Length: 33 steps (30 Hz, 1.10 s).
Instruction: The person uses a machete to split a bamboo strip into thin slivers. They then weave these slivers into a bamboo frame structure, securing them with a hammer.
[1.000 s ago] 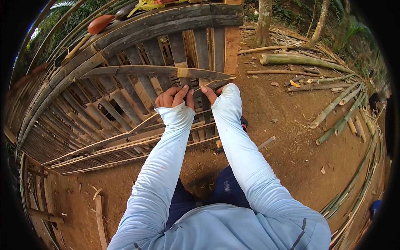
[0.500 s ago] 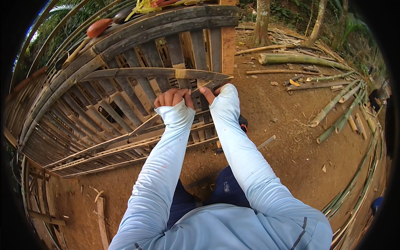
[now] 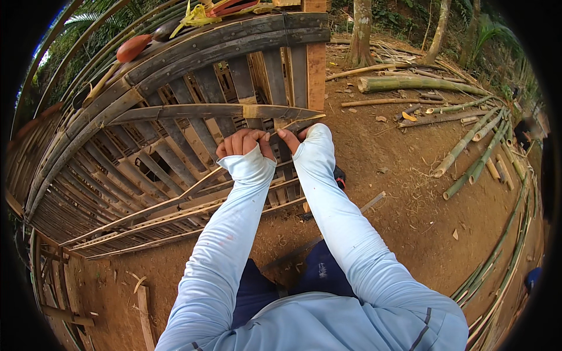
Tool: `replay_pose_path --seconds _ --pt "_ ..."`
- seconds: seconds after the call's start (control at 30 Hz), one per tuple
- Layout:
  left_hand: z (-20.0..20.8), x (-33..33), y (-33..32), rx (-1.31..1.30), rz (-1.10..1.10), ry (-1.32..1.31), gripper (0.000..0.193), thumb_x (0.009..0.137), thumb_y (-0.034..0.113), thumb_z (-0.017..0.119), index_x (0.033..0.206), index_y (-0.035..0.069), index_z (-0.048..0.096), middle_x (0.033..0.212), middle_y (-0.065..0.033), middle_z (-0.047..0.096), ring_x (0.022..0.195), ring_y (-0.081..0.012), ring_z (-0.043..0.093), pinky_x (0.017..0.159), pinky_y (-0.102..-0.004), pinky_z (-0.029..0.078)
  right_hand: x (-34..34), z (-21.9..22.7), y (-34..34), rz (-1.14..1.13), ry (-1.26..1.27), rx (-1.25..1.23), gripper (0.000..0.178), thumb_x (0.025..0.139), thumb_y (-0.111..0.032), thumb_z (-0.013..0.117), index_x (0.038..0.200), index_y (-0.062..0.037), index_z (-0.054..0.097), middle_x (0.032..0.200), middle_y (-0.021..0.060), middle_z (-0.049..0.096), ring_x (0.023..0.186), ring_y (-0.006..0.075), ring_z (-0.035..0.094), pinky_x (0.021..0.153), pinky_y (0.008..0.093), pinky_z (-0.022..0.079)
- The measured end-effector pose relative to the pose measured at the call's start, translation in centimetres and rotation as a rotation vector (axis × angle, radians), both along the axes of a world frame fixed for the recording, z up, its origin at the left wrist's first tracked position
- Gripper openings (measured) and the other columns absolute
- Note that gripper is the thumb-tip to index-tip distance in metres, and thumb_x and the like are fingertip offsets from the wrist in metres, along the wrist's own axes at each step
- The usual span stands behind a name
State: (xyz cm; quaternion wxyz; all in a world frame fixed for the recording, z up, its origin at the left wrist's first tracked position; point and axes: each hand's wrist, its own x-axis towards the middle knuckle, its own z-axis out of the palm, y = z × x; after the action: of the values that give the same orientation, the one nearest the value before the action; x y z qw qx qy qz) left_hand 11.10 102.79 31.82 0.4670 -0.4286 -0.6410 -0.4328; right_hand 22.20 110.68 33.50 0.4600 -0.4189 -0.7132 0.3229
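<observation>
A long thin bamboo strip (image 3: 202, 182) slants up from the lower left and passes through both my hands. My left hand (image 3: 244, 144) is closed around it, knuckles up. Just to its right, my right hand (image 3: 297, 140) pinches the strip, its thumb pointing toward my left hand. Beyond the right hand, the strip's pointed tip sticks out to the upper right. The undersides of my fingers are hidden. Behind and below my hands lies a slatted bamboo frame (image 3: 228, 114), with a curved split-bamboo rail (image 3: 193, 112) crossing just past my fingers.
On the frame's far edge lie a reddish-brown oblong object (image 3: 134, 48) and yellow strips (image 3: 190, 17). An upright wooden board (image 3: 317, 61) borders the frame. Cut bamboo poles (image 3: 418, 85) lie on the ground at right, near tree trunks (image 3: 361, 35). A plank (image 3: 145, 316) lies lower left.
The view has shifted slightly, so the frame and ground appear a little lower and further left. Both hands keep their hold on the strip, with only small finger movement.
</observation>
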Motion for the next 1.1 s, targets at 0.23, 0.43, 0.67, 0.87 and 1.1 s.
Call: replay_pose_path --seconds 0.23,0.43,0.67,0.87,1.1 --pt "0.0 0.0 0.6 0.048 -0.106 -0.003 0.019 0.075 0.003 0.071 0.085 0.016 0.060 0.088 0.0018 0.069 0.082 -0.0187 0.062 0.084 -0.0379 0.034 -0.9 -1.5 0.7 -0.078 0.055 0.100 0.065 0.066 -0.059 0.084 0.077 -0.0014 0.056 0.065 0.0108 0.057 0.059 0.0251 0.057 0.056 0.0386 0.048" --pt "-0.2 -0.4 0.2 0.002 -0.157 0.045 0.023 0.076 0.003 0.073 0.091 0.017 0.061 0.095 0.0024 0.073 0.079 -0.0155 0.065 0.083 -0.0339 0.034 -1.2 -1.2 0.7 -0.088 0.025 0.065 0.062 0.063 -0.051 0.089 0.070 0.0003 0.055 0.059 0.0091 0.053 0.051 0.0219 0.049 0.049 0.0370 0.044" --pt "-0.2 -0.4 0.5 0.007 -0.119 0.008 0.029 0.076 0.007 0.074 0.102 0.020 0.068 0.092 0.0030 0.072 0.078 -0.0148 0.064 0.082 -0.0340 0.034 -1.1 -1.3 0.6 -0.081 0.082 0.107 0.061 0.064 -0.051 0.088 0.070 -0.0010 0.054 0.059 0.0088 0.052 0.053 0.0221 0.051 0.051 0.0372 0.045" --pt "-0.2 -0.1 0.8 0.100 -0.107 0.031 0.021 0.078 0.007 0.077 0.095 0.017 0.069 0.088 0.0035 0.072 0.079 -0.0145 0.065 0.080 -0.0332 0.035 -0.6 -0.9 0.6 -0.048 0.034 0.034 0.064 0.065 -0.057 0.085 0.075 -0.0031 0.052 0.065 0.0085 0.052 0.057 0.0233 0.052 0.054 0.0378 0.046" --pt "-0.1 -0.2 0.4 0.008 -0.127 -0.048 0.032 0.076 0.007 0.077 0.107 0.014 0.067 0.081 0.0027 0.070 0.077 -0.0160 0.064 0.082 -0.0350 0.034 -0.3 -0.5 0.0 -0.038 0.065 0.036 0.061 0.067 -0.053 0.085 0.073 -0.0028 0.052 0.063 0.0085 0.052 0.056 0.0224 0.052 0.053 0.0378 0.046"
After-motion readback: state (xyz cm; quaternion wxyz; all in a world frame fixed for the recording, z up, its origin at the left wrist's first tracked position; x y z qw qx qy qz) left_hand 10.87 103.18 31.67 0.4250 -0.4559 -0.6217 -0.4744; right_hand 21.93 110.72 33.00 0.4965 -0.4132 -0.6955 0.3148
